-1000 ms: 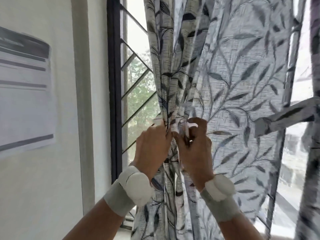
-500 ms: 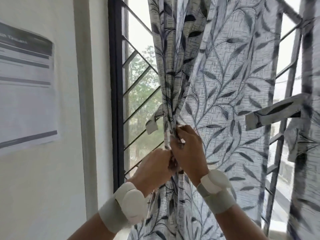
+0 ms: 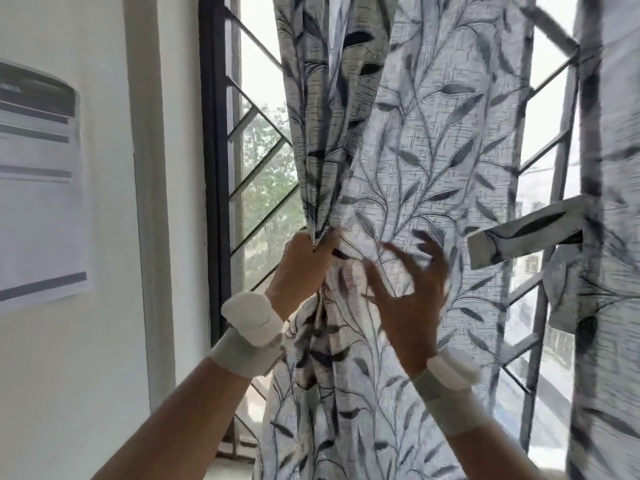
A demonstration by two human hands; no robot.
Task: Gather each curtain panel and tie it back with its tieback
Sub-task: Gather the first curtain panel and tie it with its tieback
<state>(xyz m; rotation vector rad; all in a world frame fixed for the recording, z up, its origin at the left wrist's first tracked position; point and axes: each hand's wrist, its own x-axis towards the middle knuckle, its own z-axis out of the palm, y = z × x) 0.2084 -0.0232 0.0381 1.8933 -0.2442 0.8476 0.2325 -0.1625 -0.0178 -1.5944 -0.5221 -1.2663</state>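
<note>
A white curtain panel [image 3: 433, 140] with a grey leaf print hangs before the window. My left hand [image 3: 301, 268] grips the bunched folds at its left edge, about mid-height. My right hand [image 3: 412, 292] is off the fabric, fingers spread and blurred, just in front of the flat part of the panel. A matching fabric tieback strip [image 3: 526, 237] sticks out leftward from a second curtain panel [image 3: 609, 237] at the right edge. Any tieback on the left panel is hidden by my hands and the folds.
A dark window frame [image 3: 211, 168] with a diagonal metal grille [image 3: 263, 126] stands behind the curtains. A printed paper sheet [image 3: 38, 188] is stuck to the white wall on the left. Trees show outside.
My right hand let go of the gathered folds and moved right with fingers spread. My left hand rose to grip the bunch where the right hand was. The view shifted.
</note>
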